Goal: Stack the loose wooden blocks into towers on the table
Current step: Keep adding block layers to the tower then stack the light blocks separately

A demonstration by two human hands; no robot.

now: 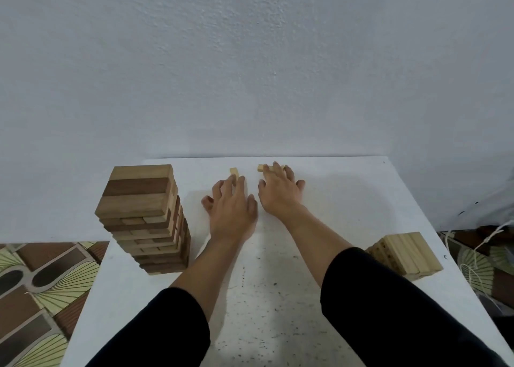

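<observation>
Head view: left hand [231, 204] spread, fingertips touching loose pale block [234, 171] at frame centre; right hand [279, 190] spread over second pale block [261, 167]. Probably gathering them for short pale tower [406, 253], lower right. Tall mixed-wood tower [144, 219] stands left on white table [278, 297].

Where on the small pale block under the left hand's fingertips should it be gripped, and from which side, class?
Pinch the small pale block across its two long side faces, coming down from above on the near side. It lies flat on the table pointing toward the wall, so those faces look free; the left hand covers its near end.
</observation>
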